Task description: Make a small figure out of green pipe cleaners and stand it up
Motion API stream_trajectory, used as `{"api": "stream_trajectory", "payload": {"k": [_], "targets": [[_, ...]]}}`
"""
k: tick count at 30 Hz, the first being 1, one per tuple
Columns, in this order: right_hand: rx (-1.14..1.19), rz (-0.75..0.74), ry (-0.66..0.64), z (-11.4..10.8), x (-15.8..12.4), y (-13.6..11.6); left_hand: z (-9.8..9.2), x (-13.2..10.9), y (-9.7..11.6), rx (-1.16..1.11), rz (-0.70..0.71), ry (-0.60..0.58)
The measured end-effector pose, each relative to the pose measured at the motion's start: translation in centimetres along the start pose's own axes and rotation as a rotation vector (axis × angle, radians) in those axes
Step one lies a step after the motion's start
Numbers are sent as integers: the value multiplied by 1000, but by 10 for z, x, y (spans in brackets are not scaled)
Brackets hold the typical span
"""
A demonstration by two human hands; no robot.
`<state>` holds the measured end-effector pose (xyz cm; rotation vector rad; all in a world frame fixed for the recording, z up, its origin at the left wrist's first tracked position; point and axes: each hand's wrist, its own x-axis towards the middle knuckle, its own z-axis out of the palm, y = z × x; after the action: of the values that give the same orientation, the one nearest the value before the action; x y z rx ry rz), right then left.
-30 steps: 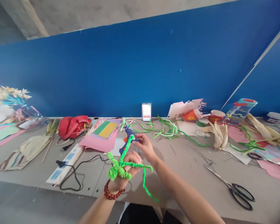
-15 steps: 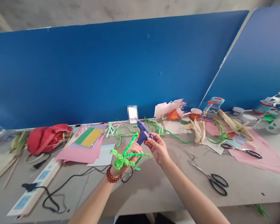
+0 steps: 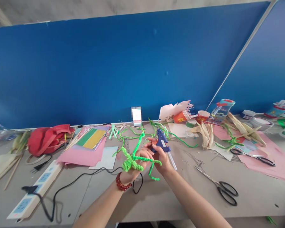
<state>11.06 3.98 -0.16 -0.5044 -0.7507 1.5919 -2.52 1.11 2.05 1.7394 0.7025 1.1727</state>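
A bright green pipe-cleaner figure with several twisted arms lies over my left hand and moves with it. The left fingers are closed and partly hidden by it; they also reach the blue hot glue gun. My right hand is wrapped round the gun's handle, beside the left one. The gun's front points up and away, and a clear glue stick sticks out at its rear. A black cord loops below the left wrist, which wears a red bead bracelet.
Black-handled scissors lie open on the right. A power strip with a plug stands left, near coloured paper and a red bag. Along the back are green pipe cleaners, paper cups and dried husks.
The glue gun has moved right and turned, so its glue stick now shows. My right hand has shifted from its rear to its handle. The left hand and green figure moved slightly right.
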Motion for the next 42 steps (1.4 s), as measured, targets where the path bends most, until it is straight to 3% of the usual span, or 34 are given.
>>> {"api": "stream_trajectory", "payload": {"k": [5, 9, 15, 21, 26, 35, 42], "targets": [[-45, -110, -12, -13, 0, -16, -17, -5, 8, -171, -142, 16], [-231, -130, -46, -19, -13, -26, -27, -8, 4, -182, -257, 60], [-616, 8, -86, -20, -38, -42, -28, -8, -3, -288, -290, 50], [-763, 142, -145, -23, -53, -61, -34, -7, 1, -87, -301, 57], [-718, 293, -188, -28, -58, -60, -36, -9, -6, -148, -267, 65], [-596, 265, -98, -28, -61, -57, -46, -10, 6, -220, -245, -2], [-522, 297, -180, -38, -52, -48, -55, -10, 10, -319, -168, 7]]}}
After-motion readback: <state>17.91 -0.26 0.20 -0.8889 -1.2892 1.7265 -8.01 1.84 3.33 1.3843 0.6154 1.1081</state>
